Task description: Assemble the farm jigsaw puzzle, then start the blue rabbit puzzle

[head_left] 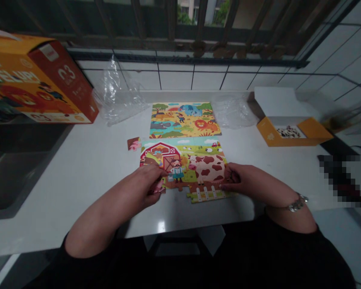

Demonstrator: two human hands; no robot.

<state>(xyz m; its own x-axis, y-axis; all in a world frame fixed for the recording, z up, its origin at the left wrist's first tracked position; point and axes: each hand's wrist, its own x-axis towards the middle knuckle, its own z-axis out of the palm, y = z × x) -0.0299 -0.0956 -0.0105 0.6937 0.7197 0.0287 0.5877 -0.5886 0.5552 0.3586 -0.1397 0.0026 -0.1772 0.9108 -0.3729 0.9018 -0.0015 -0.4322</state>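
Note:
A farm jigsaw puzzle (206,168) with a red barn, a farmer and a spotted cow lies on the counter, with a gap along its lower edge. At its lower left, my left hand (152,176) is closed with thumb and fingers around a puzzle piece (158,186) showing pink; part of that piece is hidden. My right hand (236,176) curls around the puzzle's right edge, thumb low and fingers higher, gripping it there. A loose puzzle piece (134,144) with a pink pig sits by the upper left corner.
Behind lies a safari puzzle (185,120). Clear plastic bags (117,94) rest against the tiled wall. An orange puzzle box (63,80) stands at left beside a dark sink (24,160). At right is an open orange-and-white carton (279,138) with pieces inside.

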